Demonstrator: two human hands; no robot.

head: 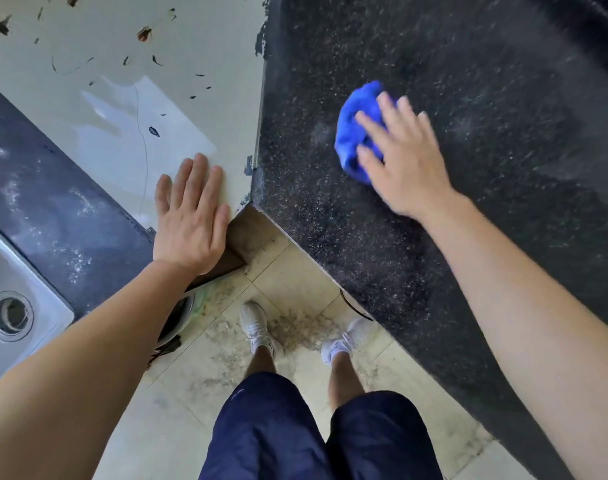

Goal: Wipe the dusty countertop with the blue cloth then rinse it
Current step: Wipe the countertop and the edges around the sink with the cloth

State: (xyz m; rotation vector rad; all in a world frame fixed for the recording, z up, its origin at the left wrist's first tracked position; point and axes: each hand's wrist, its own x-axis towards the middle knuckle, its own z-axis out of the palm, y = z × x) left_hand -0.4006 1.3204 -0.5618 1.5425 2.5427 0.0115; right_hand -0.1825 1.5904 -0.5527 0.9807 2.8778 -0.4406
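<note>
On countertop (pixel 468 81), blue cloth (pixel 347 140), seemingly long near-to-far.

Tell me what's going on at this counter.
A person is wiping the dusty black countertop. The right hand presses a bunched blue cloth down on the countertop with its fingers spread. The left hand rests flat against the pale chipped surface beside the counter's corner. Pale dust still speckles most of the top. The sink at lower left is untouched, so rinsing hasn't begun.
</note>
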